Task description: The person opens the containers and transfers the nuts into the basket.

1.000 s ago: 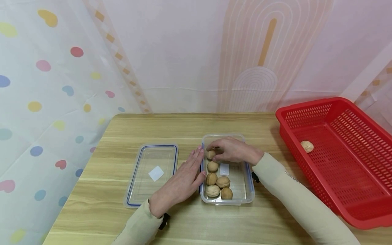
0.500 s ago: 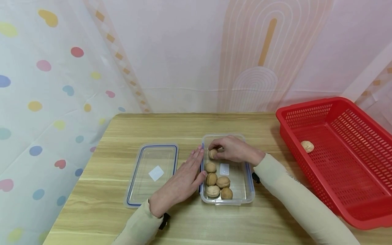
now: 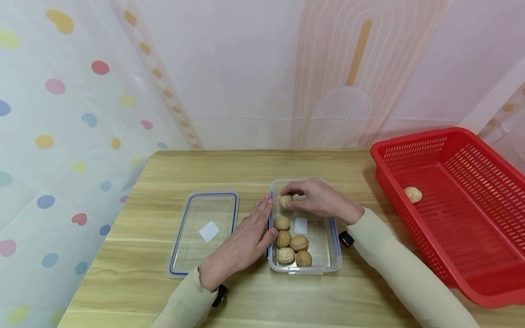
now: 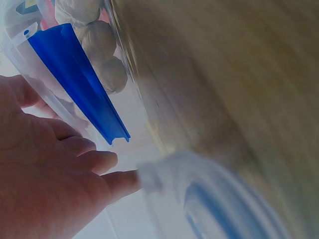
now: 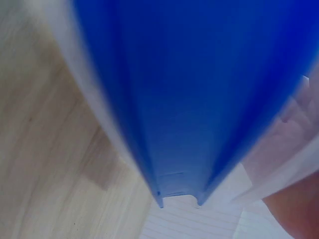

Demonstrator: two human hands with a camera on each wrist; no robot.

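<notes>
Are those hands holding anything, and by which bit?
The right hand holds a walnut by its sides, between thumb and fingers. The left hand grips nothing; it lies along the box.

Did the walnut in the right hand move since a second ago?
Yes, slightly: against the clear box, the walnut in the right hand shifted toward the far end.

The clear rectangular plastic box [image 3: 321, 269] looks smooth and glossy; the round tan walnuts [image 3: 299, 243] at its seven o'clock have matt, ridged shells. At its three o'clock, the red perforated plastic basket [image 3: 463, 216] looks semi-glossy; the pale wood-grained tabletop [image 3: 279, 300] is smooth.
</notes>
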